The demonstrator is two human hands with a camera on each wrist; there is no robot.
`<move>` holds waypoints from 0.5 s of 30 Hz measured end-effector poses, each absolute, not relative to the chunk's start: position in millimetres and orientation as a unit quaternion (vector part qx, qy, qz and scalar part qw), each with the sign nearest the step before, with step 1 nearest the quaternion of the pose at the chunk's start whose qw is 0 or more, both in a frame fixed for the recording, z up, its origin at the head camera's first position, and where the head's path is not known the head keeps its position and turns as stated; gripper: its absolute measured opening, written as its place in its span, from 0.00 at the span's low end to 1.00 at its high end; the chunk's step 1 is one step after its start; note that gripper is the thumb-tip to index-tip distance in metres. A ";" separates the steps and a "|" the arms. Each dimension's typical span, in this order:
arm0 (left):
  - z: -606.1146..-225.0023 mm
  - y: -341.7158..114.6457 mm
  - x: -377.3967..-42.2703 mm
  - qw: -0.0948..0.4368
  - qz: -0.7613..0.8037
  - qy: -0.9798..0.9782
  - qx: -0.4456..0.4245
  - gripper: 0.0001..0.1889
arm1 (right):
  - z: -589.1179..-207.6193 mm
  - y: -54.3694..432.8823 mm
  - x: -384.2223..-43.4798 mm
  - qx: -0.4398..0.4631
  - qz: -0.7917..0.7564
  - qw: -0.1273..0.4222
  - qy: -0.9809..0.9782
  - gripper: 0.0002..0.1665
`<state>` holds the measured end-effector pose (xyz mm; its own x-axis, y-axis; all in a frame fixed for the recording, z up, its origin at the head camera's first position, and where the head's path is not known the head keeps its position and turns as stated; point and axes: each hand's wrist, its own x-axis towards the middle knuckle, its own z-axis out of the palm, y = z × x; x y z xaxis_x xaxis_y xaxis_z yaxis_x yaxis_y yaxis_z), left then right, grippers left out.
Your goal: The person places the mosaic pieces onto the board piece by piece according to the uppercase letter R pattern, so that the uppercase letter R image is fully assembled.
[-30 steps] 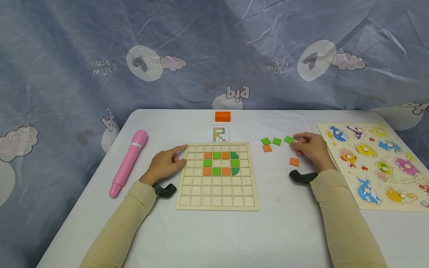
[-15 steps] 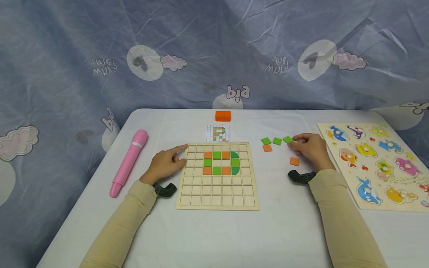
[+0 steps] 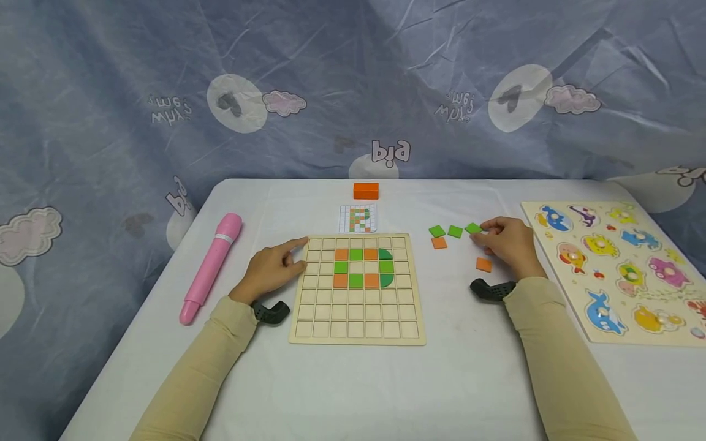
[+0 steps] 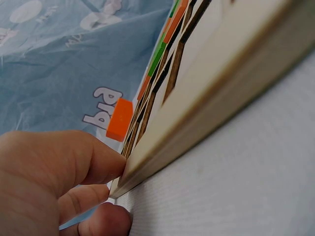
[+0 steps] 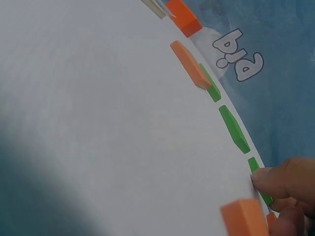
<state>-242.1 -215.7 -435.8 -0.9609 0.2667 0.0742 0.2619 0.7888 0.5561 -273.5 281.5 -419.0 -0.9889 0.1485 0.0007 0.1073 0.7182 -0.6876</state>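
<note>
Card (image 3: pixel 357 218) shows "R"; right fingers (image 5: pixel 279 180) pinch green tile (image 3: pixel 472 228).

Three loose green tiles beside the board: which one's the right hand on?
The rightmost green tile, farthest from the grid board: the right hand touches it. The middle green tile and the left green tile lie untouched.

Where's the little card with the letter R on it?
In the head view, the R pattern card lies centrally, between the orange block behind it and the wooden grid board in front.
</note>
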 end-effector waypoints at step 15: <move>-437.2 -216.5 -242.0 0.006 0.292 0.946 0.141 0.31 | -418.1 286.0 -272.4 -0.055 0.393 0.010 -0.918 0.26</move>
